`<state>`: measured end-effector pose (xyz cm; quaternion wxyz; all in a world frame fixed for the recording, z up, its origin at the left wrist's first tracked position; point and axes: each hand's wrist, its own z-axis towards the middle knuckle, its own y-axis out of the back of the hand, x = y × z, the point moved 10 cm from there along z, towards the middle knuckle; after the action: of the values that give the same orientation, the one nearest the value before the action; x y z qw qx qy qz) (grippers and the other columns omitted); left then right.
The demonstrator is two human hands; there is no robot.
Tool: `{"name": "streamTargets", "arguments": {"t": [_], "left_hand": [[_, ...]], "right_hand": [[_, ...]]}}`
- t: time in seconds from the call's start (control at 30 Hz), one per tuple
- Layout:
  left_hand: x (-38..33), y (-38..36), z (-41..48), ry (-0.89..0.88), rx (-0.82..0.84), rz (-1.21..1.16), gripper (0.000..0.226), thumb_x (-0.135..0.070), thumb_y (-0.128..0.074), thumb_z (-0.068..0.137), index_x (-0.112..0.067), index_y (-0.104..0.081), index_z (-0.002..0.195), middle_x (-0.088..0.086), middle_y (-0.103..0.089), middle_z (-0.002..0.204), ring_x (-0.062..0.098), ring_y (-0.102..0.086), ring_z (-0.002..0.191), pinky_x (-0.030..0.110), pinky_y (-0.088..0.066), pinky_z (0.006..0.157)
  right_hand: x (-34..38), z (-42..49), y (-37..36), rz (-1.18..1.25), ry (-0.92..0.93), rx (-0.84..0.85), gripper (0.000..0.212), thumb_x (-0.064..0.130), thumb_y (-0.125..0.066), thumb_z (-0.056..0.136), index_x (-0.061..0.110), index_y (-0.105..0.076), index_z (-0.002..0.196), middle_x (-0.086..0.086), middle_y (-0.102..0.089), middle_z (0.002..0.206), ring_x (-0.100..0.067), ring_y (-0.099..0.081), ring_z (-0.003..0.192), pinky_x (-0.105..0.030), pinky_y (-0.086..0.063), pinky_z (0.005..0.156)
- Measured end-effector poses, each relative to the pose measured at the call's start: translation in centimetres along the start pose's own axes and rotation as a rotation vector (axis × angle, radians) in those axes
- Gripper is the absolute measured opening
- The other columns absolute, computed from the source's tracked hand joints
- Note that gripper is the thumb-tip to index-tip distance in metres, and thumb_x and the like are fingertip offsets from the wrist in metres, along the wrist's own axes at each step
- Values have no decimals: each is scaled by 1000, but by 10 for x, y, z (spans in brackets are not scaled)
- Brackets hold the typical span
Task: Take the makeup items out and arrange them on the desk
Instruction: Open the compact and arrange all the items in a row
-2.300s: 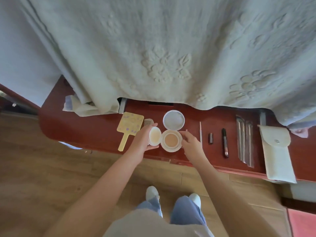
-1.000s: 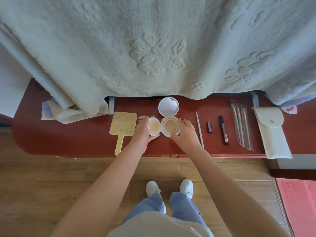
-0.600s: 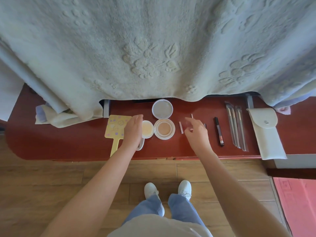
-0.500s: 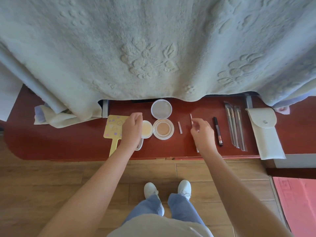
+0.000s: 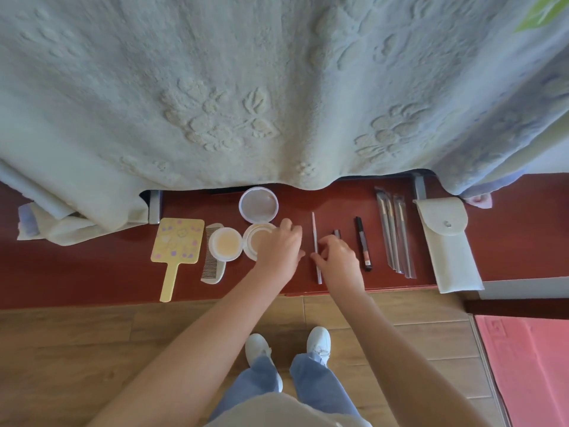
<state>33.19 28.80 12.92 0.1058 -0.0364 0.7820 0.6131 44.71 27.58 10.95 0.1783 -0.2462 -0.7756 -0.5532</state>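
A person stands at a red desk (image 5: 92,266); a big pale blanket (image 5: 277,87) hangs over the back of it. The makeup things lie in a row on the desk. At the left end is a yellow hand mirror (image 5: 177,245); a white comb (image 5: 212,260) lies just beside it; a round puff (image 5: 224,244) lies partly on the comb. Next comes a round cream case (image 5: 254,238), touching the puff; its open lid (image 5: 258,205) lies just behind it.

The left hand (image 5: 280,248) is over the right side of the case with its fingers bent; I cannot tell if it grips the case. Just to the right lies a thin stick (image 5: 314,229), pointing away from the person. The right hand (image 5: 340,254) is beside the stick with its fingers curled down; one fingertip is at the stick, but I cannot tell if the hand pinches it.

A small dark tube (image 5: 336,233) peeks out behind that hand; then come a dark pen (image 5: 363,243), some brushes (image 5: 395,232) in clear sleeves, and a white pouch (image 5: 448,245) with its flap shut at the right end.
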Motion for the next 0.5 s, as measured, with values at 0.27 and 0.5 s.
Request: {"name": "streamTargets", "arguments": {"t": [0.27, 0.5], "left_hand": [[14, -11, 21, 130, 132, 7, 25, -20, -70, 83, -4, -58, 98, 8, -46, 102, 30, -61, 72, 33, -37, 55], [14, -14, 18, 139, 112, -46, 17, -12, -63, 88, -8, -60, 104, 5, -47, 91, 23, -56, 69, 28, -29, 49]], "right_hand": [[5, 2, -8, 5, 46, 21, 31, 13, -56, 91, 11, -52, 121, -7, -60, 107, -19, -61, 85, -27, -51, 71], [4, 3, -12, 36, 68, 20, 31, 14, -57, 91, 11, -52, 122, -6, -60, 105, -19, -60, 85, -27, -50, 72]]}}
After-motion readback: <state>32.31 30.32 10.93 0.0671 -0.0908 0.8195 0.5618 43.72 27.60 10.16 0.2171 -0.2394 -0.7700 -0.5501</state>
